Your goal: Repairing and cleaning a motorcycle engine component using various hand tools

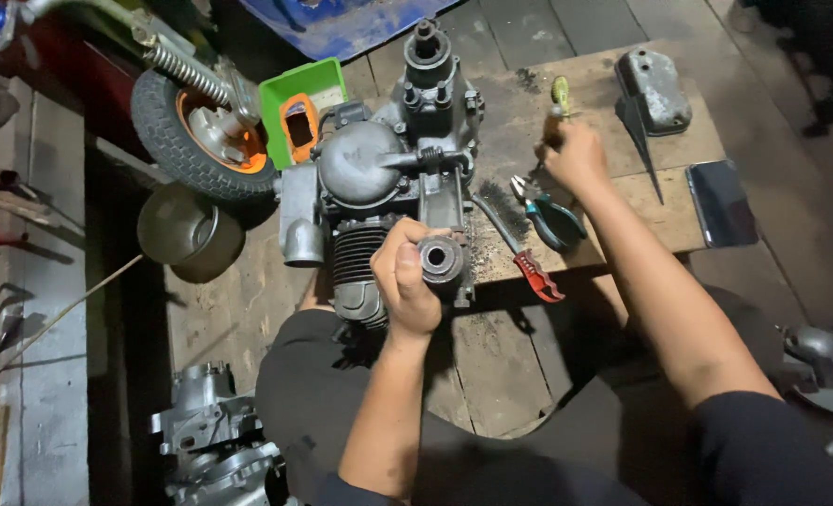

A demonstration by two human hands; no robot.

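Nearest the camera, a second grey engine casing (212,440) lies on the floor by the person's left knee, and another metal part (824,361) sits at the right edge of view. The left hand (405,281) is closed around a short round metal sleeve (441,260), gripping it with thumb and fingers so that its open bore faces up, just above the near edge of the wooden tabletop (613,201). Directly behind it stands a small engine (379,178) with a finned cylinder, taking up the left part of the tabletop. A red-handled tool (521,251) lies near the front edge, with green-handled pliers (546,211) just beside it. Further back, the right hand (576,155) is closed on a screwdriver with a yellow-green handle (559,98), held over the middle of the tabletop. At the far right corner rests a grey metal cover (655,89), and a dark flat phone (721,201) lies just off the right edge. Beyond the left edge are a round metal pot (187,230), a green tray (295,94) and a small wheel (187,131).
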